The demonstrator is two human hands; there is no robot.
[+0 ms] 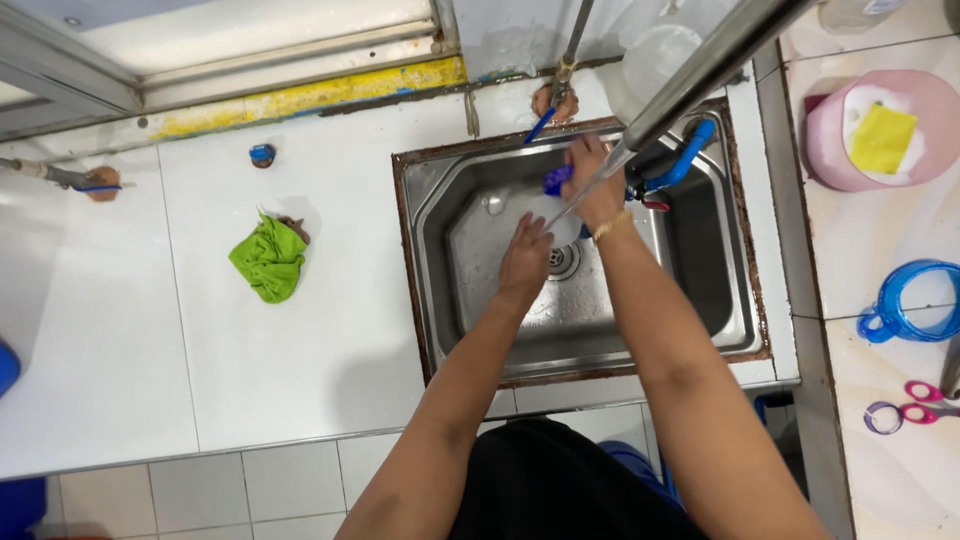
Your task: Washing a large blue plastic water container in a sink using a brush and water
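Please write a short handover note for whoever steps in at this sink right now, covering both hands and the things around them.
Left hand: over the middle of the steel sink, beside the drain, touching a small white dish.
Right hand: higher up at the sink's back, holding a small blue thing under a thin stream of water.
Around: green cloth crumpled on the white counter to the left; pink tub with a yellow sponge, a blue clear jug and pink scissors on the right counter.
Done: water is running, washing is in hand.
Left: I cannot tell how clean the items are; nothing is set aside yet.
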